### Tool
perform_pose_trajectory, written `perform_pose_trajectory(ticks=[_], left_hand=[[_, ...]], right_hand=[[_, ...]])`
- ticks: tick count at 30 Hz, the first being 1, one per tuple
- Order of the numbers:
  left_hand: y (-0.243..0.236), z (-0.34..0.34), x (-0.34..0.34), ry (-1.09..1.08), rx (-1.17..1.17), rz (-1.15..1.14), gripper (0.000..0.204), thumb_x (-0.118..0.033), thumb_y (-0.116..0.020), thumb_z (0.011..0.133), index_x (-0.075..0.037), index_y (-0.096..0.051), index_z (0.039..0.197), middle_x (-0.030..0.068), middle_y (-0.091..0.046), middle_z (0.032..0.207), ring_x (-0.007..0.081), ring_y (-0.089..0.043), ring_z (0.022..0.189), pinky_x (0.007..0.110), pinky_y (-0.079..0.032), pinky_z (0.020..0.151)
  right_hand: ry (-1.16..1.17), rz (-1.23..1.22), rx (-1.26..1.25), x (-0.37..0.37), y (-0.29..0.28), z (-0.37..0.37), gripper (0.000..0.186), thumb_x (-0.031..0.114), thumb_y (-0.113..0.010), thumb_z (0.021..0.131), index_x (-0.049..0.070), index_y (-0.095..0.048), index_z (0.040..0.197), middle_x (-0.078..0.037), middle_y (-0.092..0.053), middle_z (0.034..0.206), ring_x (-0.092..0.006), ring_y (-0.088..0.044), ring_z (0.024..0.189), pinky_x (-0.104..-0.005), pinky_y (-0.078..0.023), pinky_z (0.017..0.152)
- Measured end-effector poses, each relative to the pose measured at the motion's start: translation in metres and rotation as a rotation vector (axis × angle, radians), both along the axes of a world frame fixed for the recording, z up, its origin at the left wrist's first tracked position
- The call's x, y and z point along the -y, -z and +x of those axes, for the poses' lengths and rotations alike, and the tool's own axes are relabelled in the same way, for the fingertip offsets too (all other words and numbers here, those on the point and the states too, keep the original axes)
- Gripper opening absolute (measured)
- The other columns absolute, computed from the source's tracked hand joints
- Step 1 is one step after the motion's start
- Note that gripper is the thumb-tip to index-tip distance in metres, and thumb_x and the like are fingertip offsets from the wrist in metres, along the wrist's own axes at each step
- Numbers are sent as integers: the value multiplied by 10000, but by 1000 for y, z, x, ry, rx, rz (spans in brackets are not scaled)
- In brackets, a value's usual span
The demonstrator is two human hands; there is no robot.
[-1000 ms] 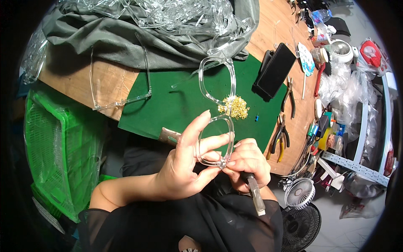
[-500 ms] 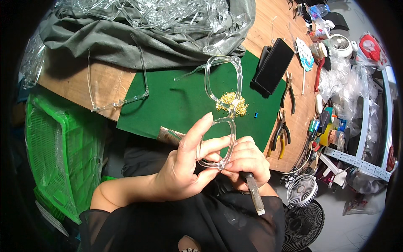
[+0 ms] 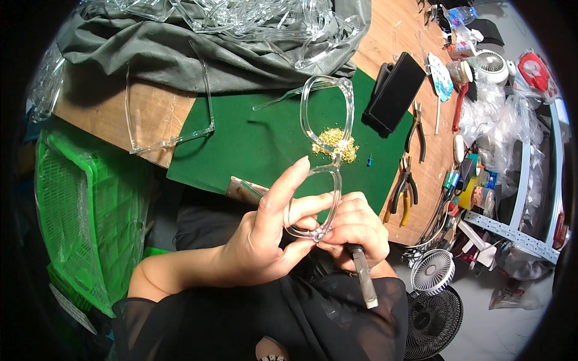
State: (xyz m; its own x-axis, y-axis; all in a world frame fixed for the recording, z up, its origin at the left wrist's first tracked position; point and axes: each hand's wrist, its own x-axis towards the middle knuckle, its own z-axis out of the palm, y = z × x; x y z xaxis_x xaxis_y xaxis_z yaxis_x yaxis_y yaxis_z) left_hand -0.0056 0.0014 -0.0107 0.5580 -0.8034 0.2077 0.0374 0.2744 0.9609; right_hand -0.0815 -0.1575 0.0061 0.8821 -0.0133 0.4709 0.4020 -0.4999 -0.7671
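Note:
A clear plastic eyeglass frame [image 3: 350, 114] is held upright over the green mat [image 3: 241, 144], one rim above the other. My left hand [image 3: 256, 243] grips its lower rim, the index finger pointing up and the other fingers around the rim. My right hand [image 3: 359, 231] is closed at the frame's lower corner, fingertips against the hinge end. Also in that hand is a dark-handled tool with a flat metal blade [image 3: 364, 280] pointing down toward me. What the right fingertips pinch is hidden. Beyond the frame lies a heap of tiny gold-coloured pieces [image 3: 332, 143].
Another clear frame [image 3: 171, 143] rests at the left. Many more pile on grey cloth [image 3: 150, 54] at the back. A black phone-like device [image 3: 395, 90], a small blue pin [image 3: 369, 161] and two pliers [image 3: 416, 132] lie rightward. A green crate [image 3: 90, 204] stands far left.
The eyeglass frame's upper part has shifted slightly to the right and the whole view has moved a little. Both hands keep the same grip.

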Motion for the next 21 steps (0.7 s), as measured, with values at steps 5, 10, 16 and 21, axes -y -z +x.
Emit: perform_pose_trajectory(ticks=[5,10,16,21], left_hand=[[-3,0,4,-64,43,-27,961,139,-581,722,-46,105,1370,265,-482,1187,150,-589,802,265,-477,752],[-1,3,5,-84,142,-66,1091,21,-720,678,-64,127,1361,241,-483,1145,128,-542,729,228,-457,695],[1,-1,6,-60,173,-88,1207,-121,-834,605,-75,107,1359,237,-478,1150,123,-533,733,224,-455,690],[3,-5,6,-72,194,-64,1164,-156,-830,618,-52,69,1351,230,-499,1124,113,-526,729,213,-442,666]], right_hand=[[5,49,-53,6,-3,-8,241,198,-705,748,50,-582,894,-62,-615,823,-236,-589,753,-369,-455,741],[26,-359,-424,22,-17,-21,344,4,-667,605,10,-518,916,-140,-553,908,-316,-547,864,-402,-438,785],[-30,-441,-622,21,-31,-19,438,-15,-647,577,6,-483,982,-147,-509,964,-330,-516,941,-452,-401,890],[-96,-532,-642,19,-41,-10,451,7,-660,573,21,-491,992,-129,-511,965,-313,-513,957,-483,-378,915]])
